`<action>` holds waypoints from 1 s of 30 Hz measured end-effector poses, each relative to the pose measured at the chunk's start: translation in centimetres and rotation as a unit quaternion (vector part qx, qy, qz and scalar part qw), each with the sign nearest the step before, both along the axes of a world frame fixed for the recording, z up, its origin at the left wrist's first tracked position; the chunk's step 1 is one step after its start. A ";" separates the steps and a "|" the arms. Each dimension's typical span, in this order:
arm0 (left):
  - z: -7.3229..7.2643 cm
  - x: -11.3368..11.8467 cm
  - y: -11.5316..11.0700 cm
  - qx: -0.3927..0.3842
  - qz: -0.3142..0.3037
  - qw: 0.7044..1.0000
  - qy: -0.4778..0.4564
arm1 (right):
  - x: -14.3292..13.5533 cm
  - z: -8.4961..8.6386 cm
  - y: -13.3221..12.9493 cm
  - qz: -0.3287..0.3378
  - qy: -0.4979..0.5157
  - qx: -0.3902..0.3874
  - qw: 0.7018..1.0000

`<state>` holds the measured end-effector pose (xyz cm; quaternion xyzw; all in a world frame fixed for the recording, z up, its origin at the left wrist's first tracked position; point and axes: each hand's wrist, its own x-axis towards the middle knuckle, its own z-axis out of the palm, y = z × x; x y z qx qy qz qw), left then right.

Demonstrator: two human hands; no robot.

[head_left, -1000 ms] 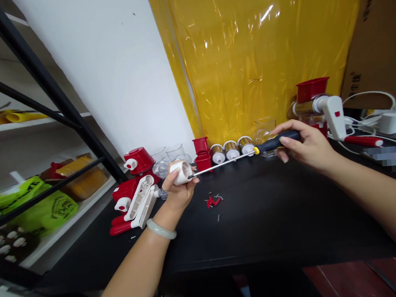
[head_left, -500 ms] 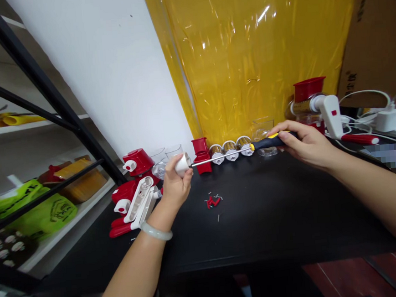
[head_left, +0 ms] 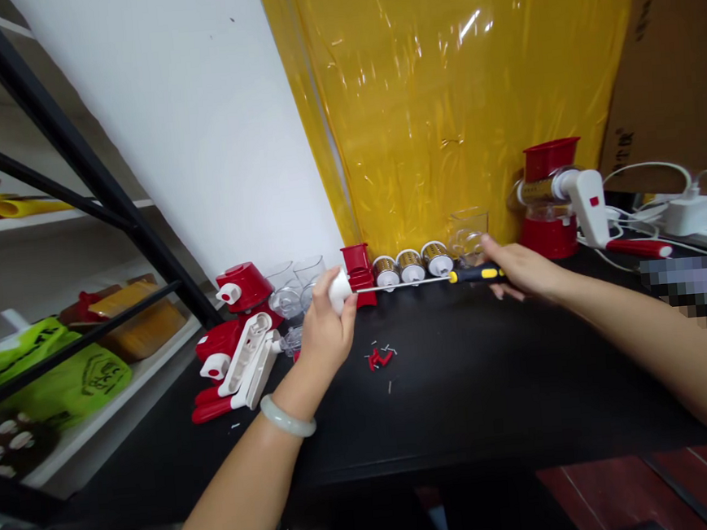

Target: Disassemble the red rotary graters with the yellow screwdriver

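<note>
Left hand (head_left: 326,326): fingers clamped on plain white cylindrical part (head_left: 339,291).
Right hand (head_left: 520,266): fingers parted around black-and-yellow screwdriver (head_left: 474,274), shaft slim, metallic.

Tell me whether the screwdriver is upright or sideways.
Sideways, near level: the screwdriver stretches across from the right hand to the white part in the left hand.

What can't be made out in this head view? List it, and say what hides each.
All in the head view:
- Tip of the screwdriver: hidden at the white part.
- White part's inside: hidden by its own wall and the left hand.
- Right hand: blurred, some fingers behind the handle, so its grip is unclear.
- Small metal pieces: too small to tell their kind.
</note>
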<state>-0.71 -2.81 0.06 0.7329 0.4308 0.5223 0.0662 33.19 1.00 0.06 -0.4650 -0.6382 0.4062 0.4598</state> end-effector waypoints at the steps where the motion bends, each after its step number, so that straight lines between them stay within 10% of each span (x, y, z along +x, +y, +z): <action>1: 0.0 -0.2 0.0 0.035 0.019 0.999 0.020 | -0.1 -0.2 0.1 -0.019 -0.051 0.006 0.999; 3: 0.3 -0.2 0.0 0.046 0.046 0.997 0.035 | -0.1 -0.2 -0.1 -0.070 -0.118 0.083 0.987; 8: 1.2 0.5 0.1 -0.216 -0.045 0.974 -0.057 | 0.3 0.5 -1.1 -0.153 -0.214 0.385 0.885; 13: 2.1 0.5 -0.1 -0.302 -0.102 0.939 -0.128 | 0.8 0.4 -1.1 -0.116 -0.224 0.486 0.837; 18: 1.8 0.0 0.3 -0.341 -0.095 0.929 -0.110 | -0.1 0.4 -1.0 -0.103 -0.124 0.452 0.877; 23: -0.4 0.5 1.0 -0.230 -0.134 0.961 -0.070 | -0.2 1.0 -1.0 -0.065 0.129 0.238 0.960; 26: -1.4 0.5 1.4 -0.121 -0.129 0.983 -0.048 | 0.5 1.7 -1.7 -0.082 0.052 0.163 0.982; 30: -1.5 0.0 1.7 -0.041 -0.125 0.990 -0.042 | 1.1 2.3 -2.6 -0.115 -0.084 0.247 0.959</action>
